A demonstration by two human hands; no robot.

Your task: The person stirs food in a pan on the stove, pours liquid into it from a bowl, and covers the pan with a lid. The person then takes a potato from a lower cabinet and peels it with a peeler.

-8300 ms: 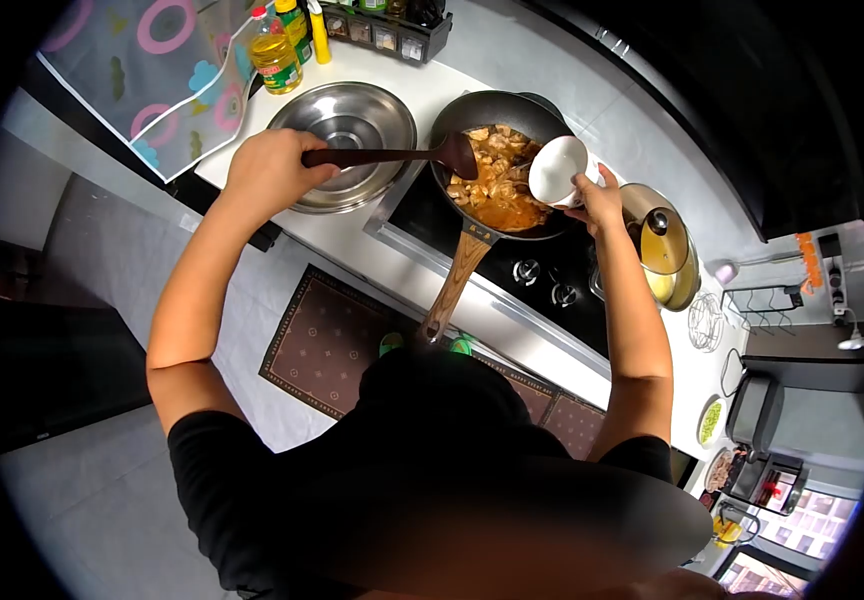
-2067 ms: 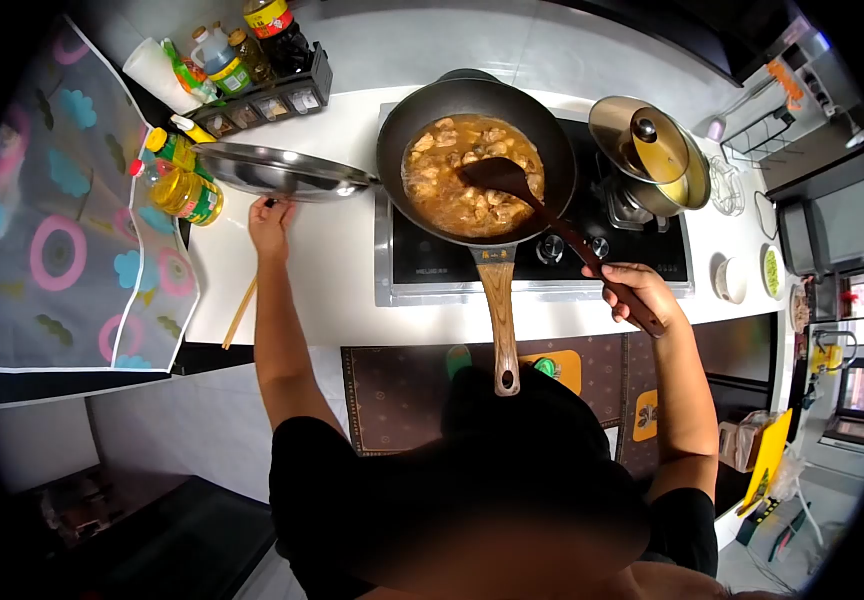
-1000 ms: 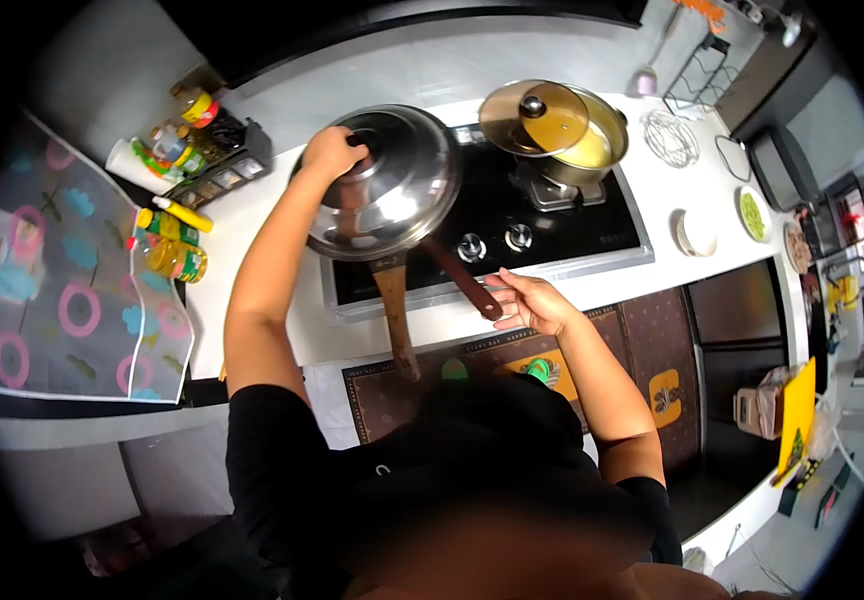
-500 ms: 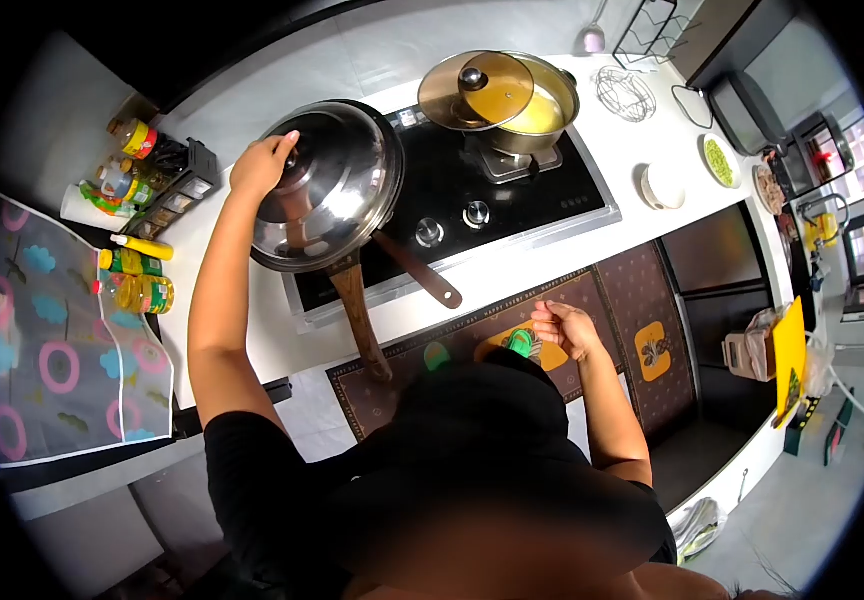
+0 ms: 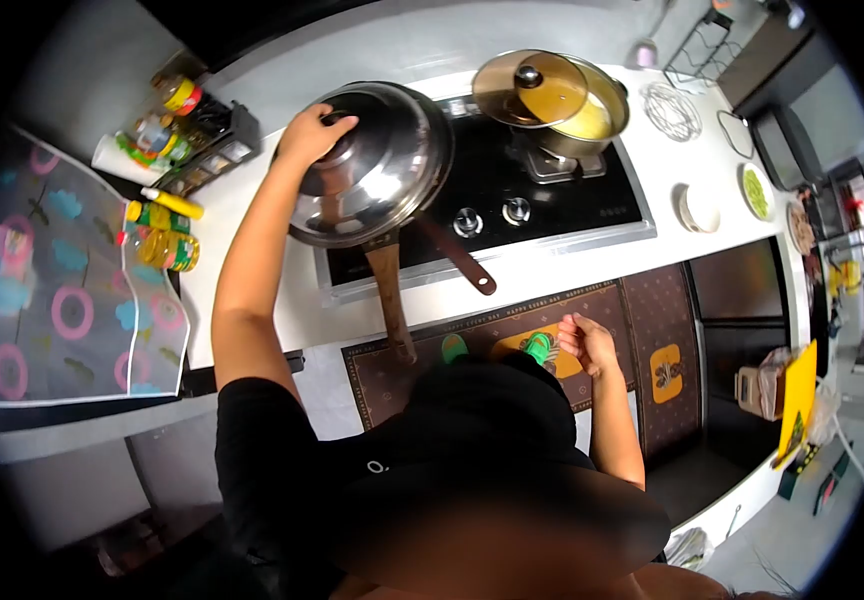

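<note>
Lid moved from beside the pan to atop it, left hand grasping its top, right hand empty, loosely curled; protruding spatula could prop it, causing slippage.

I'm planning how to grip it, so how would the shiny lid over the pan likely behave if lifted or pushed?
The lid is probably stiff, as its glossy dome looks metallic. Its smooth sides may be slippery; the left hand holds it at the top. It might rock if pushed, since a brown utensil handle sticks out beneath its edge.
</note>
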